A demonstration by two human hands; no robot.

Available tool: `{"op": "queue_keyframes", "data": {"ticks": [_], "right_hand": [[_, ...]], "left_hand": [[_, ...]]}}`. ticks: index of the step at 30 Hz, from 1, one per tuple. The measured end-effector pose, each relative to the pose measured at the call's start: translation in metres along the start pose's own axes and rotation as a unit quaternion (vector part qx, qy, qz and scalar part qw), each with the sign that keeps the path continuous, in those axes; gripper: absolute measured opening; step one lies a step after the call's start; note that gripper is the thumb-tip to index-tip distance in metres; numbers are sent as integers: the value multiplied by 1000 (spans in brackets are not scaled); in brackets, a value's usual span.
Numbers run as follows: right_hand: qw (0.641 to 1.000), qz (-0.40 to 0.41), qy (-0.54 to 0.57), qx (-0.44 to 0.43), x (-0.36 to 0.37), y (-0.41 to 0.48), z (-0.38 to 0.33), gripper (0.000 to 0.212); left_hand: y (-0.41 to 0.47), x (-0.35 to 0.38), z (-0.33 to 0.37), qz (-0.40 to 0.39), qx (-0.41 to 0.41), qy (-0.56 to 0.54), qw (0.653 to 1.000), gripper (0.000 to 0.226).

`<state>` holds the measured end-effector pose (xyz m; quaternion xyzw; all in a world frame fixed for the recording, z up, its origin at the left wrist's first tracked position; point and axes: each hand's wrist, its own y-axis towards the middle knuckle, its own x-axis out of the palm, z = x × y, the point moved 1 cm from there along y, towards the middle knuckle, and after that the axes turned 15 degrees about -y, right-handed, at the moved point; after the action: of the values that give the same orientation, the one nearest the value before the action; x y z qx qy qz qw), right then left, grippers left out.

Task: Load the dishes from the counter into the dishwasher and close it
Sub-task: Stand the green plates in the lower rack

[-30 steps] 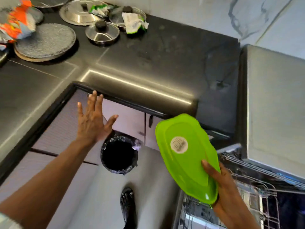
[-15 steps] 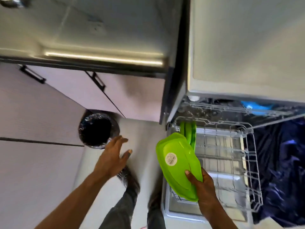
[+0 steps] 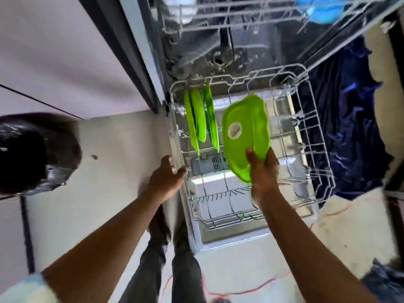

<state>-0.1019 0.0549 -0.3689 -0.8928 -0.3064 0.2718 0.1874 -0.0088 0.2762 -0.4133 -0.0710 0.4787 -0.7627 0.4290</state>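
My right hand grips a green plastic plate by its near edge, its underside with a round sticker facing me, tilted over the pulled-out lower rack of the open dishwasher. Three green plates stand on edge in the rack's far left slots, just left of the held one. My left hand hovers at the rack's left rim, fingers loosely spread and holding nothing. The counter is out of view.
A black-lined waste bin stands on the floor at the left by pale cabinet fronts. The upper rack holds a blue item. Dark blue cloth lies right of the dishwasher. My legs are below.
My view dropped from the counter to the dishwasher. My right hand carried the green plate forward over the lower rack, and my left hand came down to the rack's left rim.
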Motion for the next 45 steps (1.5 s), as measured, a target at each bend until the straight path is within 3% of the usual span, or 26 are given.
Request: {"op": "queue_keyframes", "data": {"ticks": [3, 7, 10, 20, 27, 30, 34, 38, 45], "right_hand": [[998, 23, -38, -33, 16, 38, 7, 19], [996, 23, -51, -65, 39, 80, 10, 10], [993, -3, -82, -83, 55, 98, 18, 5], [950, -29, -287, -119, 90, 120, 47, 16], [877, -97, -448, -144, 99, 137, 31, 35], [881, -110, -440, -133, 90, 134, 23, 53], [916, -27, -365, -166, 68, 103, 5, 61], [914, 20, -329, -235, 53, 39, -19, 55], [932, -33, -252, -259, 93, -91, -106, 42]], "left_hand": [[34, 31, -8, 13, 9, 8, 1000, 65], [59, 52, -18, 23, 17, -76, 997, 28], [65, 55, -30, 40, 47, -162, 985, 36], [57, 60, -30, 49, 92, -164, 981, 22], [61, 58, -31, 42, 72, -182, 980, 30], [65, 50, -30, 2, 33, -122, 992, 38], [49, 21, -17, -4, 52, -22, 998, 60], [10, -34, 4, 45, 126, -27, 991, 53], [-104, -191, 25, 196, 249, -15, 948, 41]]}}
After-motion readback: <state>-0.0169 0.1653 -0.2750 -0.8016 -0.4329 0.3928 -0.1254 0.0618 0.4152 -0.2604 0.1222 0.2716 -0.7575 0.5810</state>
